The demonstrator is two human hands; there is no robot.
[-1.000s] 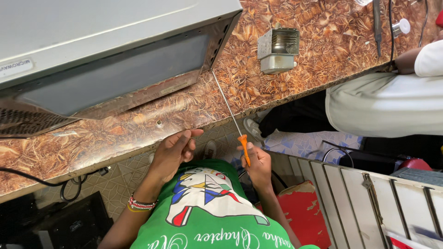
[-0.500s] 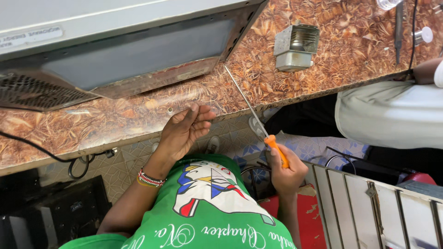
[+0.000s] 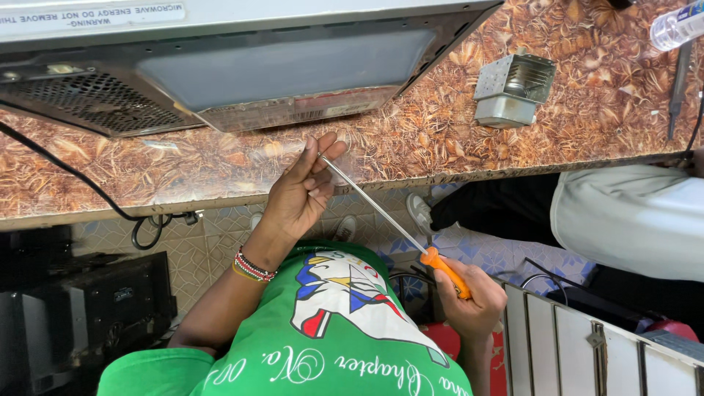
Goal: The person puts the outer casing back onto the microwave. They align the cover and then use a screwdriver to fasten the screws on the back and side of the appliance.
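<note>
A long screwdriver (image 3: 374, 210) with an orange handle and a thin metal shaft slants across the counter's front edge. My right hand (image 3: 475, 304) grips its handle low on the right, above my green shirt. My left hand (image 3: 301, 194), with a beaded bracelet at the wrist, reaches up to the shaft's tip. Its thumb and fingertips close lightly on the tip, just below the front of an opened microwave chassis (image 3: 279, 66).
The brown leaf-patterned counter (image 3: 411, 147) carries a small metal box part (image 3: 511, 89), a slim tool (image 3: 678, 81) and a plastic bottle (image 3: 678, 26). Another person in a white top (image 3: 631, 220) is at the right. A black cable (image 3: 73, 176) hangs left; a white metal panel (image 3: 587, 345) leans bottom right.
My left hand has risen from the counter's edge to the screwdriver's tip. My right hand has drawn the handle down and to the right.
</note>
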